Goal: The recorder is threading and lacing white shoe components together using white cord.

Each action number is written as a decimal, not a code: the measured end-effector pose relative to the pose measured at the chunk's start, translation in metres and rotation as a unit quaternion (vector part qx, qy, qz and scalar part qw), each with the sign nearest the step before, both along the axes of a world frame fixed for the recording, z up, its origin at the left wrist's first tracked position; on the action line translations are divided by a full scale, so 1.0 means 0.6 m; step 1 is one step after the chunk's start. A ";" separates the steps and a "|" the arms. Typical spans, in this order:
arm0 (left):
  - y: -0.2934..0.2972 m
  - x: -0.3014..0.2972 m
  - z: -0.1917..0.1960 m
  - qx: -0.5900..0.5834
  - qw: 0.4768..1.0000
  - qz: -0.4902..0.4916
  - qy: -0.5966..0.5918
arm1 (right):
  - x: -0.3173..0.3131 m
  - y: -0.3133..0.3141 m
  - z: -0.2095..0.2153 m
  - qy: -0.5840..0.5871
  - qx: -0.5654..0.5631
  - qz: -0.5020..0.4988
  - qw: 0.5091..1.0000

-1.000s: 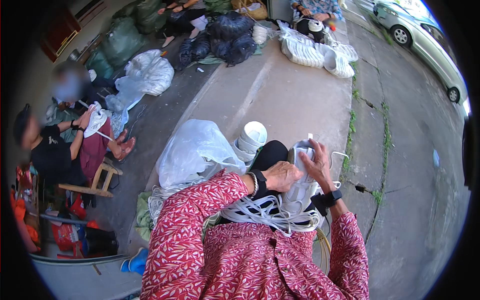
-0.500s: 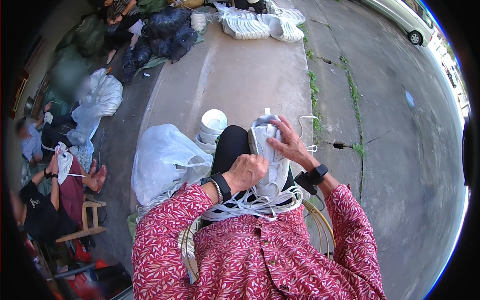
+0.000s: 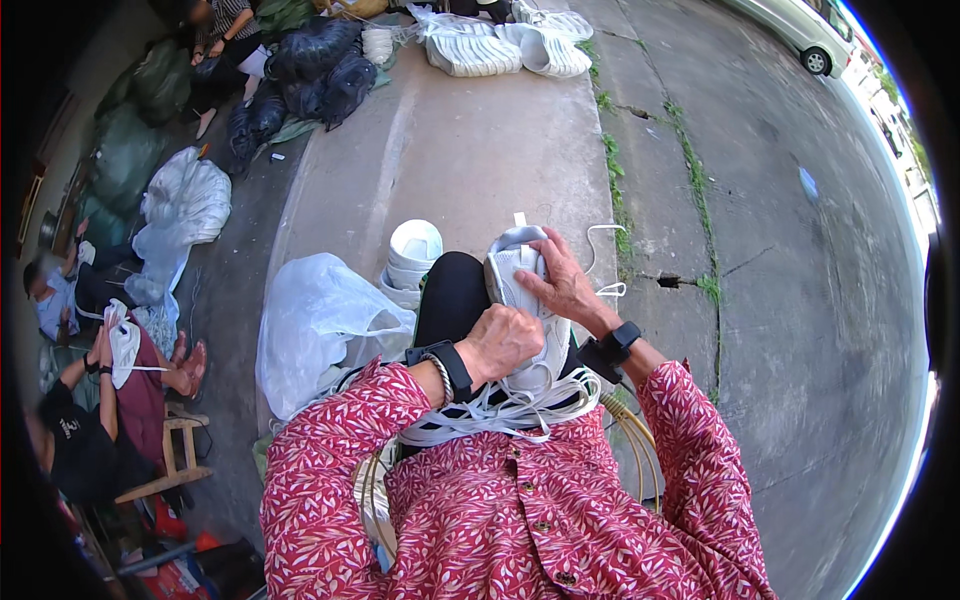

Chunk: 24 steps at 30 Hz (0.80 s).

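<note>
A white sneaker (image 3: 508, 288) rests on my black-trousered lap, its heel pointing away from me. My right hand (image 3: 568, 285) grips it by the collar, with the thumb over the tongue and the fingers around the right side. Against the lacing part of the shoe, my left hand (image 3: 503, 343) is closed; whatever its fingers hold is hidden. A bundle of loose white shoelaces (image 3: 490, 418) lies across my lap below the sneaker. One thin white lace (image 3: 590, 250) loops out to the right, beyond my right hand.
Left of my knees are a translucent plastic bag (image 3: 318, 318) and a stack of white round-ended pieces (image 3: 415, 245). White shoes (image 3: 470, 52) lie in rows farther ahead, near black bags (image 3: 318, 55). Co-workers sit at left, one holding a white shoe (image 3: 124, 340) beside a wooden stool (image 3: 178, 445).
My left hand has shifted slightly right across the lacing of the sneaker. The right hand keeps its hold. The whole view has turned a little, so the surroundings appear moved left.
</note>
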<state>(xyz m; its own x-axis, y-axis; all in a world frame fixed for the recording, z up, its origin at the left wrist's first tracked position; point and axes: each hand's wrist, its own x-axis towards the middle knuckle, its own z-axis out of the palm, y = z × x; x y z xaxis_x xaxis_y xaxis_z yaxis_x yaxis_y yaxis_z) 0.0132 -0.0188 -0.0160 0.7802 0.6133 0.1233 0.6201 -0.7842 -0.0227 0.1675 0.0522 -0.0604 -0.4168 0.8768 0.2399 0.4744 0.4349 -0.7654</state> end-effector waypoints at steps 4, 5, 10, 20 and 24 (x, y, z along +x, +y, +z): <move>0.006 0.006 0.008 -0.038 0.999 0.010 -0.016 | 0.001 -0.002 0.001 0.012 -0.007 -0.001 1.000; 0.008 0.003 0.012 -0.071 0.996 0.021 -0.041 | 0.001 -0.004 -0.001 0.002 0.000 -0.007 1.000; 0.021 -0.017 0.012 -0.204 0.963 0.133 -0.112 | -0.004 -0.005 -0.008 0.006 -0.017 -0.028 0.999; 0.053 -0.039 -0.003 -0.256 0.957 0.053 -0.127 | -0.001 -0.003 -0.013 0.036 -0.005 -0.030 0.999; 0.050 -0.040 -0.001 -0.197 0.976 -0.020 -0.091 | -0.003 -0.002 -0.017 0.019 0.005 -0.031 0.999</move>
